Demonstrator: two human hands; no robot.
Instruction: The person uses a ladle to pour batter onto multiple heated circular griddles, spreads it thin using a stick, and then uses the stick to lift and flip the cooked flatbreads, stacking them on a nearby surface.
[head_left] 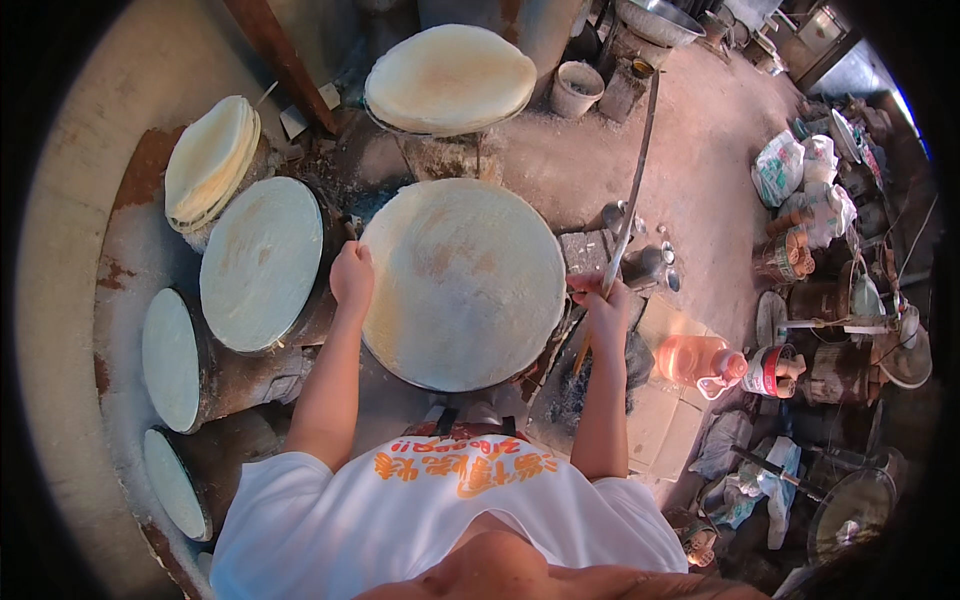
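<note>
A large round griddle (465,386) lies in front of me, covered by a thin pale flatbread (465,285) with a slightly patchy surface. My left hand (352,276) is closed at the griddle's left edge. A short dark stub shows just above its fingers, but what it grips is hidden. On the right side, my right hand (604,300) is wrapped round a long thin wooden stick (640,165). The stick slants from far right down past the hand, its lower end beside dark ash. Beyond the griddle stands a tall round stack of pale flatbreads (452,80).
Left of me are several more round griddles with pale tops (262,263), and another flatbread stack (212,160) leans behind them. A pink-tinted plastic bottle (695,362) lies on cardboard at right. Metal cups (655,265), a white bucket (577,90) and bags (780,165) stand farther off.
</note>
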